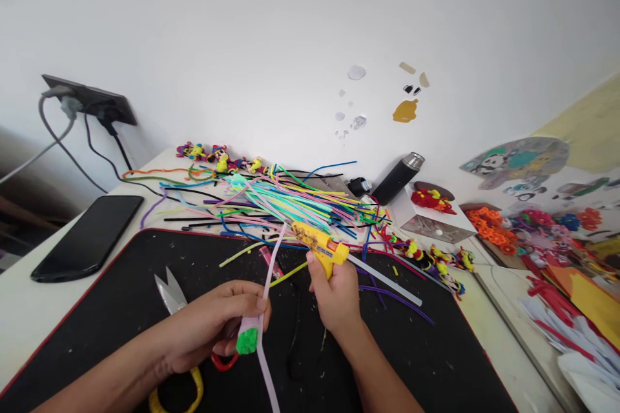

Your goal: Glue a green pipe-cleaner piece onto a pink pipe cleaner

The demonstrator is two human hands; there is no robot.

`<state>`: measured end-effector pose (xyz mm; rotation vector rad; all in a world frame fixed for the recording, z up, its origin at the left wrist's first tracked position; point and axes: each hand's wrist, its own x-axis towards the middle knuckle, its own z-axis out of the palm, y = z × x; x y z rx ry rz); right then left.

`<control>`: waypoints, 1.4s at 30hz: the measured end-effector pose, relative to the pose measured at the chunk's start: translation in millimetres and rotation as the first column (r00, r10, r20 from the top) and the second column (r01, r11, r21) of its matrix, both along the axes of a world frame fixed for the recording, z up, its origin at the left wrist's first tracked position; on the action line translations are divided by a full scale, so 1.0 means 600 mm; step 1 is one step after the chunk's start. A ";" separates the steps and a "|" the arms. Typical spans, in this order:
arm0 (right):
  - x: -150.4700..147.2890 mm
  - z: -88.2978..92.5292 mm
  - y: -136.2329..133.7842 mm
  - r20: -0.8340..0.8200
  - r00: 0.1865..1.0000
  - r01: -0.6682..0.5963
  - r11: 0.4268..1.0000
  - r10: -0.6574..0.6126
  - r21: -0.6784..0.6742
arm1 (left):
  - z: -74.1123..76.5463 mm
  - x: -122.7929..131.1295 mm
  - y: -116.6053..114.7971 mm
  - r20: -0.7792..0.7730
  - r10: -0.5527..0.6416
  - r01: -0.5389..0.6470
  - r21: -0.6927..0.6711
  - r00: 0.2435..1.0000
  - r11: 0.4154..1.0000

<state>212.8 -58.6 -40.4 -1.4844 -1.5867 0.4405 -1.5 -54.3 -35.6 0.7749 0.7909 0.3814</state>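
My right hand (335, 297) is wrapped round the handle of a yellow hot glue gun (317, 242), its nozzle pointing left and a clear glue stick (387, 279) poking out of its back. Between thumb and fingers, my left hand (223, 316) pinches a pale pink pipe cleaner (266, 368), whose upper end stands close to the nozzle; whether they touch I cannot tell. The same hand holds a short pink roll with a bright green end (247, 341). Partly hidden beneath my left forearm are scissors (171, 292) with red and yellow handles.
A black mat (416, 361) covers the table's front. Behind it lies a heap of coloured pipe cleaners (285, 203). A phone (90, 239) lies at left, below a wall socket (90, 100) with cables. A black flask (397, 179) leans near a white box (431, 222); small figures (438, 264) lie at right.
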 end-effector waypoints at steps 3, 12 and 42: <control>0.001 0.000 0.003 -0.030 0.999 0.023 1.000 -0.024 -0.011 | -0.005 -0.002 0.000 -0.009 -0.002 0.002 0.006 1.000 1.000; 0.006 -0.006 0.004 -0.107 0.994 -0.013 0.996 0.003 -0.088 | -0.006 -0.002 0.005 0.029 0.055 -0.055 -0.007 0.998 0.998; -0.004 -0.002 -0.005 -0.020 0.992 -0.122 0.990 0.121 -0.066 | -0.006 -0.011 0.011 0.046 0.091 -0.091 0.000 0.995 0.996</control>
